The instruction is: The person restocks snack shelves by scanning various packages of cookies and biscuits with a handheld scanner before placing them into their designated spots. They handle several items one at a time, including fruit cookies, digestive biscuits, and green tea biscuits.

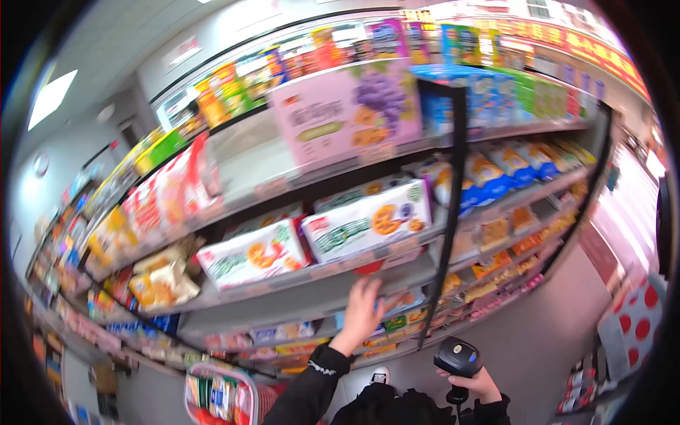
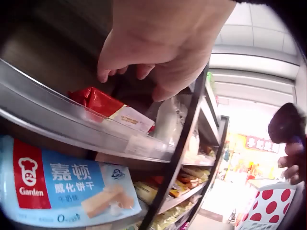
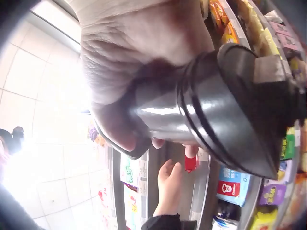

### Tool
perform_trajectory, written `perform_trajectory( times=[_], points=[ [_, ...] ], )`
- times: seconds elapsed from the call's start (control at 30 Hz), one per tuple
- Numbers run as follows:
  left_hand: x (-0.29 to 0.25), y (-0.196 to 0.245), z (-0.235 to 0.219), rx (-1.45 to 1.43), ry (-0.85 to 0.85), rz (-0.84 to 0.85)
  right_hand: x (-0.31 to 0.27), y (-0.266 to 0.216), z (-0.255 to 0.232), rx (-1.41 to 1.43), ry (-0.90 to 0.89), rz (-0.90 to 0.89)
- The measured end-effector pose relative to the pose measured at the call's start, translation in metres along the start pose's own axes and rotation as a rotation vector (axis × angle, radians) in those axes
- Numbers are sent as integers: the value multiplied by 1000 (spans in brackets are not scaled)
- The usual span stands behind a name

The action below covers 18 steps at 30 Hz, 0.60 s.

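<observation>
My left hand (image 1: 361, 312) reaches into a low shelf, its fingers loosely bent with nothing between them. In the left wrist view it hovers over a red and white packet (image 2: 108, 106) lying behind the clear shelf edge, the fingertips apart from it. A black handheld barcode scanner (image 1: 459, 356) is gripped by my right hand (image 1: 483, 387), fingers wrapped around its handle. The right wrist view shows the scanner (image 3: 216, 108) large and close, with part of the handle hidden under the palm.
White biscuit boxes (image 1: 368, 219) line the shelf above, and a purple grape box (image 1: 347, 110) stands higher. Below is a blue wafer packet (image 2: 72, 184). A black shelf post (image 1: 448, 212) rises right of my left hand. A pink-rimmed basket (image 1: 249, 386) with packets sits on the floor.
</observation>
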<state>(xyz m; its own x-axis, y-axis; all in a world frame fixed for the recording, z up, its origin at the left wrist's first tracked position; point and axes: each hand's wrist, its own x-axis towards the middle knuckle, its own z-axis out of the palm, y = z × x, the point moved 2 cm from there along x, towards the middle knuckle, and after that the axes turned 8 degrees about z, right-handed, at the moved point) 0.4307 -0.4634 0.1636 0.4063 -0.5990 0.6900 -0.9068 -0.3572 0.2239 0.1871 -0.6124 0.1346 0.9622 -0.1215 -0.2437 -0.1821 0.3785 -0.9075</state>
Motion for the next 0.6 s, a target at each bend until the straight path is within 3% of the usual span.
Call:
perform_trajectory(
  times=[0.07, 0.13, 0.2, 0.33, 0.4, 0.53, 0.6],
  points=[
    [-40, 16, -19, -221, -109, -25, 0, 16, -2, 15, -22, 63],
    [-80, 27, -38, -416, -425, -144, 4, 24, 0, 56, -87, 120],
    [-122, 20, -48, -425, -429, -244, 12, 36, 6, 50, -145, 162],
    [-195, 17, -80, -406, -1191, -554, 25, 43, 25, 21, -167, 185],
    [-218, 16, -100, -364, -1192, -664, 32, 50, 30, -7, -172, 244],
    [-275, 3, -124, -361, -855, -817, 43, 48, 63, -22, -216, 250],
    [-302, -5, -138, -339, -768, -856, 50, 51, 75, -41, -239, 267]
  ],
)
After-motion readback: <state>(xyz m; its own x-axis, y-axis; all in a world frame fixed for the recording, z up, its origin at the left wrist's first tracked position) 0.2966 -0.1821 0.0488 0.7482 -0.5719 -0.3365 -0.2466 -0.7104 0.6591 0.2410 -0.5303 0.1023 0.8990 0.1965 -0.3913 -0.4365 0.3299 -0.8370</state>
